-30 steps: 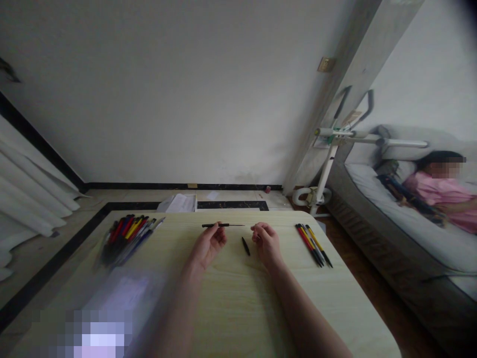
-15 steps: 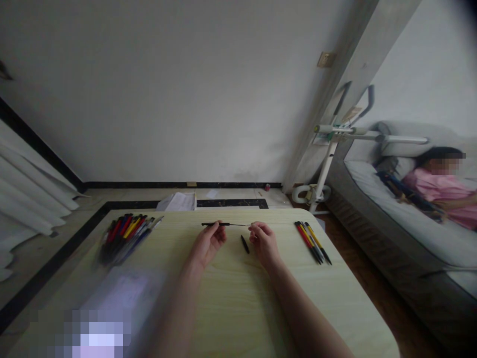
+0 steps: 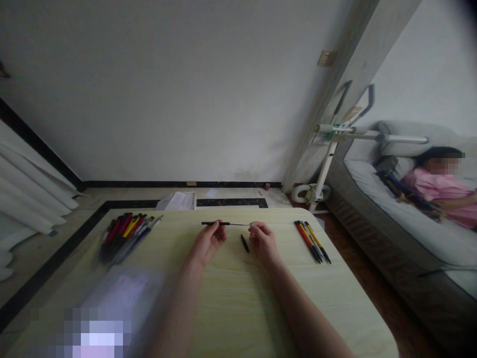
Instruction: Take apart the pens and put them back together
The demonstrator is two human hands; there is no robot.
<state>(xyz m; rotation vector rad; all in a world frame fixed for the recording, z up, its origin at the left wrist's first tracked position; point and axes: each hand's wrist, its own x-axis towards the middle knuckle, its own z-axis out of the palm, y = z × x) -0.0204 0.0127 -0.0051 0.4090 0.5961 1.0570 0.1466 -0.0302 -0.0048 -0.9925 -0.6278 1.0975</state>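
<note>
My left hand (image 3: 207, 244) pinches a thin black pen barrel (image 3: 216, 223), held level above the pale wooden table (image 3: 231, 298). A fine refill sticks out of the barrel's right end toward my right hand (image 3: 263, 242). The right fingertips are pinched together at the refill's tip; whether they grip it or something tiny I cannot make out. Between my two hands a small black pen piece (image 3: 244, 243) lies on the table.
A heap of red, yellow, black and blue pens (image 3: 126, 232) lies at the table's far left. A few assembled pens (image 3: 312, 241) lie in a row at the right. A person in pink lies on a sofa (image 3: 410, 219) at the right, beside a white exercise machine (image 3: 328, 159).
My right hand has moved left, up to the tip of the refill. The left hand and barrel have stayed almost still.
</note>
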